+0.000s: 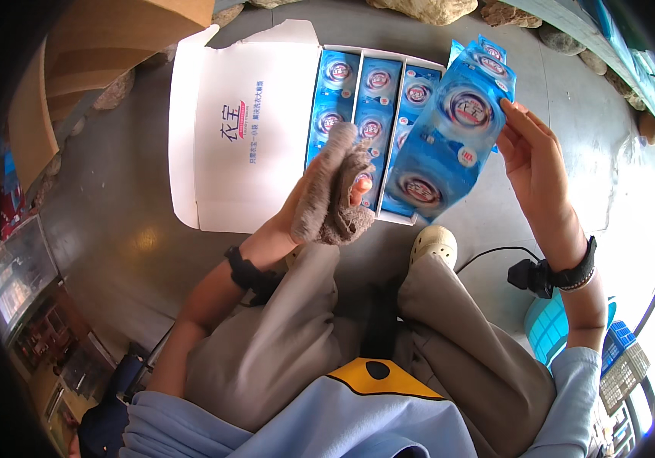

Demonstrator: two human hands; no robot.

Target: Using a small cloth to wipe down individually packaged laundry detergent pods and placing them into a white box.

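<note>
My left hand (280, 223) is closed round a fuzzy grey-brown cloth (318, 195), with a fingertip poking out of its folds. It hovers over the near left part of an open white carton (396, 55). Inside the carton, dividers separate rows of blue printed sachets (374, 93). My right hand (535, 164) pinches the right edge of a joined strip of blue sachets (443, 145), which is lifted and tilted over the carton's right side and hides part of the row there. My right thumb is partly hidden.
The carton's white lid (217, 164) lies folded out to the left on the grey floor (125, 191). A brown cardboard box (106, 65) stands at the far left, and stones (426, 9) line the back. Blue and beige baskets (623, 366) are at the lower right.
</note>
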